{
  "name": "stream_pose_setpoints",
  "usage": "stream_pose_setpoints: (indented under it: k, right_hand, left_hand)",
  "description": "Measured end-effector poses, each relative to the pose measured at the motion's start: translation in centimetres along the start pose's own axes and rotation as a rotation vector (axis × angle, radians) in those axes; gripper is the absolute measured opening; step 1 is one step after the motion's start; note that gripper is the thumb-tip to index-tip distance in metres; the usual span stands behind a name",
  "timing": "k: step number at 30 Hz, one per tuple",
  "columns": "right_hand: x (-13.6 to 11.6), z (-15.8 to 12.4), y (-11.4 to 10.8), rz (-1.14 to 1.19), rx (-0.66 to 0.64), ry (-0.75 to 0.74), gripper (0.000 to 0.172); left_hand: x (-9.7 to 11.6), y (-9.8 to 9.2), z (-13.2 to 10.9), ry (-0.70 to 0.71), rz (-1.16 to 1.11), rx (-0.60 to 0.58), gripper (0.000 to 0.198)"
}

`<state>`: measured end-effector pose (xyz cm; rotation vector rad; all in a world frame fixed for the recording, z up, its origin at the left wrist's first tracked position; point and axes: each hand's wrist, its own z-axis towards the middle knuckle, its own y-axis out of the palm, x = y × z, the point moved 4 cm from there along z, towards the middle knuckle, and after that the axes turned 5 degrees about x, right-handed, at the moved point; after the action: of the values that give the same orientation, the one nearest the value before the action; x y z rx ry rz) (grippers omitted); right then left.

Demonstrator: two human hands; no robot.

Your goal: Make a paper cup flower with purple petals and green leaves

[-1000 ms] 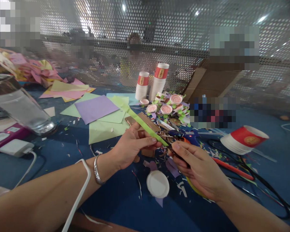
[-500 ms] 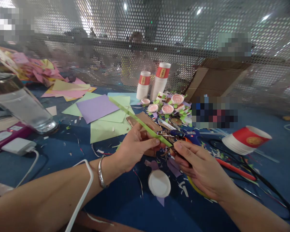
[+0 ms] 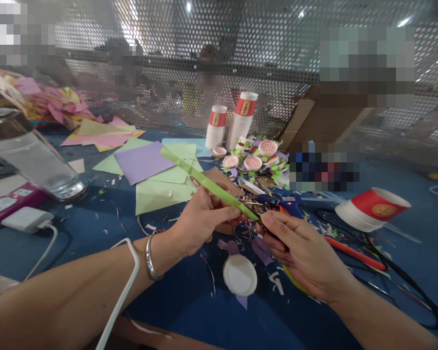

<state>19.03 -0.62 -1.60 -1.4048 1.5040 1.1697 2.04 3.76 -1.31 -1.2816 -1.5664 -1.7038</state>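
- A white disc (image 3: 240, 275) lies nearest on the blue tabletop (image 3: 190, 311), just below both hands.
- Right hand (image 3: 306, 257): fingers curled shut around dark scissors (image 3: 273, 236), which are mostly hidden. Their tips meet the near end of the strip.
- Left hand (image 3: 199, 221): thumb and fingers pinch a green paper strip (image 3: 204, 182). It is held above the tabletop, slanting up and away to the left.
- Beyond: purple and green sheets (image 3: 146, 163), paper scraps, and a red cup (image 3: 372, 209) on its side at right.
- Farthest: two cup stacks (image 3: 237, 121) before a mesh screen (image 3: 277, 48).
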Motion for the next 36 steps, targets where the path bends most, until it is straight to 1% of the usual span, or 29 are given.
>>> stream_pose_setpoints:
  k: [3, 8, 13, 20, 28, 34, 36]
  right_hand:
    - [0.0, 0.0, 0.0, 0.001, 0.001, 0.003, 0.054]
    - [0.1, 0.0, 0.0, -0.019, 0.004, 0.008, 0.057]
    - [0.2, 0.0, -0.1, -0.039, -0.009, -0.012, 0.057]
    - [0.2, 0.0, 0.0, -0.050, -0.017, -0.017, 0.060]
    - [0.4, 0.0, -0.1, -0.036, -0.003, 0.007, 0.061]
    - [0.2, -0.1, 0.1, -0.038, -0.011, -0.008, 0.060]
    - [0.1, -0.1, 0.1, -0.046, -0.012, -0.022, 0.060]
  left_hand:
    - [-0.1, 0.1, -0.1, -0.018, 0.016, -0.021, 0.051]
    - [-0.3, 0.0, -0.1, -0.041, 0.041, -0.013, 0.050]
    - [-0.4, -0.1, -0.1, -0.025, 0.040, -0.022, 0.048]
    - [-0.6, 0.3, -0.1, -0.051, 0.043, -0.032, 0.047]
    - [-1.1, 0.5, -0.1, -0.040, 0.004, -0.047, 0.049]
    - [-1.0, 0.9, -0.1, -0.018, 0.027, -0.050, 0.044]
    - [-0.8, 0.8, 0.0, -0.001, 0.043, -0.025, 0.041]
